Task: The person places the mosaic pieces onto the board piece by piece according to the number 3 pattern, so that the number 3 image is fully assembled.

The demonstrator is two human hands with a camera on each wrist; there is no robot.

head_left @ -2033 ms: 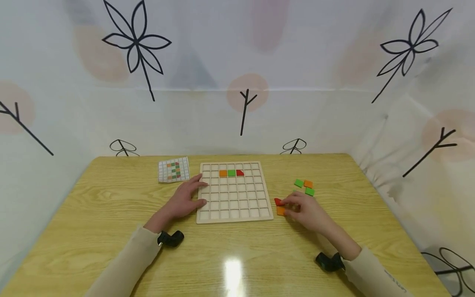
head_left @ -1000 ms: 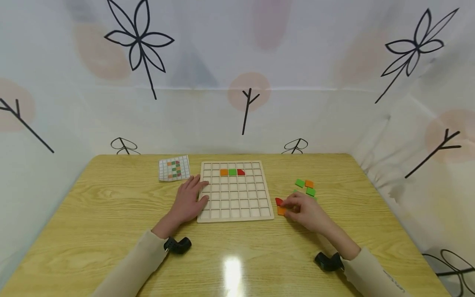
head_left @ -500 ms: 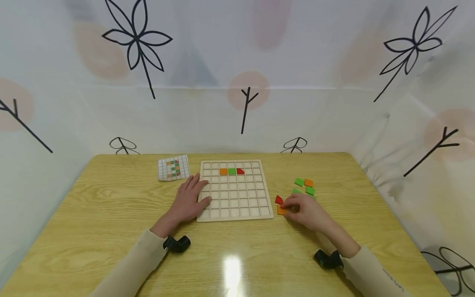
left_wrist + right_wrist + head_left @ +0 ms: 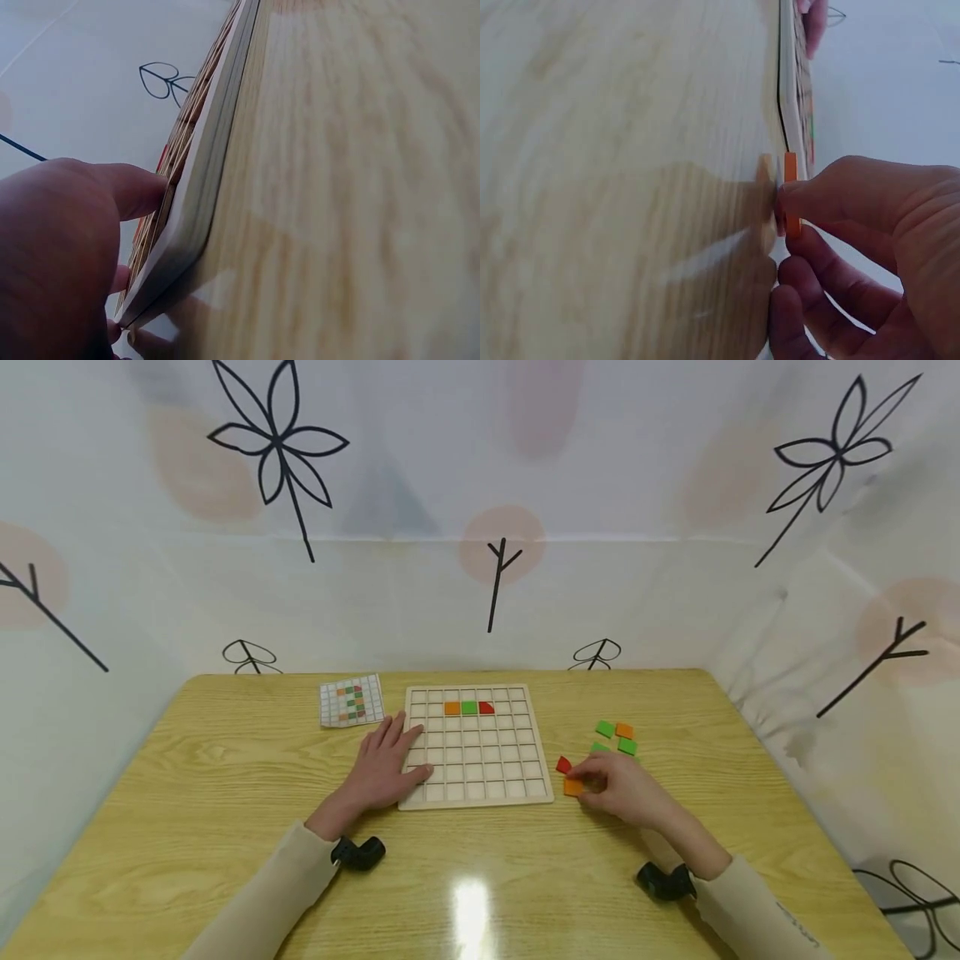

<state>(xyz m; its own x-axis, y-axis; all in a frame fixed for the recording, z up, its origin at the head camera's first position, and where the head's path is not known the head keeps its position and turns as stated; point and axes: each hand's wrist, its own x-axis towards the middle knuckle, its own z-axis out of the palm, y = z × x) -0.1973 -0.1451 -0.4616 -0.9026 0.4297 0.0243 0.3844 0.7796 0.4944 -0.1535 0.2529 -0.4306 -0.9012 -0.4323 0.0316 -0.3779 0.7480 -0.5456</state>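
My left hand (image 4: 377, 770) rests with spread fingers on the left edge of a wooden grid board (image 4: 476, 773). In the left wrist view its thumb (image 4: 139, 189) reaches over the board's rim. Along the board's upper part sit an orange square tile (image 4: 452, 708), a green square tile (image 4: 469, 707) and a red tile with one rounded corner (image 4: 486, 707), side by side. Right of the board, my right hand (image 4: 628, 789) pinches another orange square tile (image 4: 791, 169) between thumb and fingers, low over the table. A second red tile (image 4: 563, 765) lies just beyond it.
Several loose tiles lie past my right hand, among them a green tile (image 4: 605, 728) and an orange tile (image 4: 624, 731). A card with a printed coloured grid (image 4: 351, 702) lies left of the board. A patterned cloth (image 4: 480, 610) hangs behind the table.
My left hand has shifted slightly further onto the board, its thumb reaching right. The right hand's orange tile has moved a little to the right, and the loose red tile has turned slightly.
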